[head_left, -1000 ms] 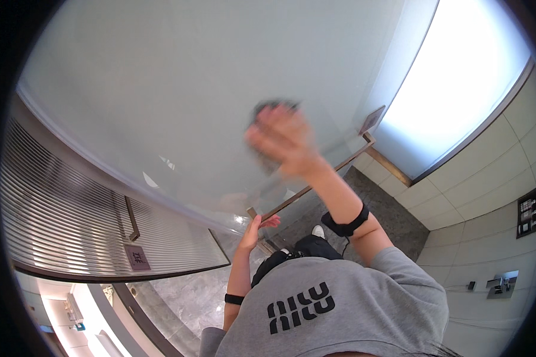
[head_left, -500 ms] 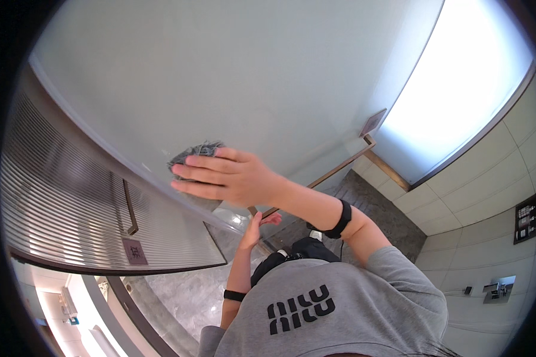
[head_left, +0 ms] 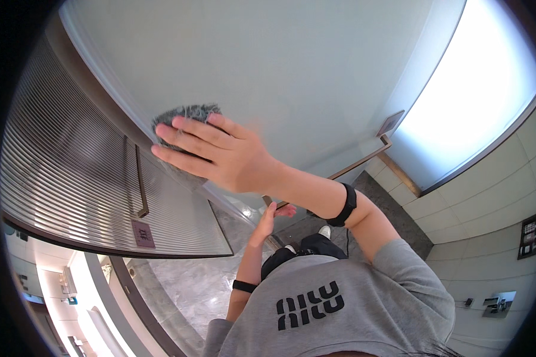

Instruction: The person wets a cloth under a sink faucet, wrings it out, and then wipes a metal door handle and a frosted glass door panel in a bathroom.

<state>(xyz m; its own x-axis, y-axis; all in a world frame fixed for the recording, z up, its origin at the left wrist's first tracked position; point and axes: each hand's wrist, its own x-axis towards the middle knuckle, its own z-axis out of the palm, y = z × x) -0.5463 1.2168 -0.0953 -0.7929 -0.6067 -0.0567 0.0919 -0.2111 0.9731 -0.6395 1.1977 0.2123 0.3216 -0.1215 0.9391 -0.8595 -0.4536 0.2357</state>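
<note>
A fuzzy grey cloth [head_left: 187, 112] lies against a pale frosted glass door panel [head_left: 268, 77], close to its left edge. My right hand [head_left: 223, 152] presses it there, fingers stretched over it and partly covering it. Lower down, my left hand [head_left: 272, 221] is by the lower end of the long bronze handle [head_left: 357, 159] on that panel. Its thumb stands apart from the fingers, which look stretched out. Whether it touches the handle or the panel's edge, I cannot tell.
To the left stands a ribbed glass door [head_left: 83, 172] with a dark frame and its own handle [head_left: 141, 184]. A bright frosted window [head_left: 476, 89] and tiled wall [head_left: 488, 178] are at right. Grey marble floor [head_left: 178, 285] shows below.
My right hand has moved up and slightly left with the cloth along the glass. My left hand appears a little higher and further right, as the whole view has shifted somewhat.
</note>
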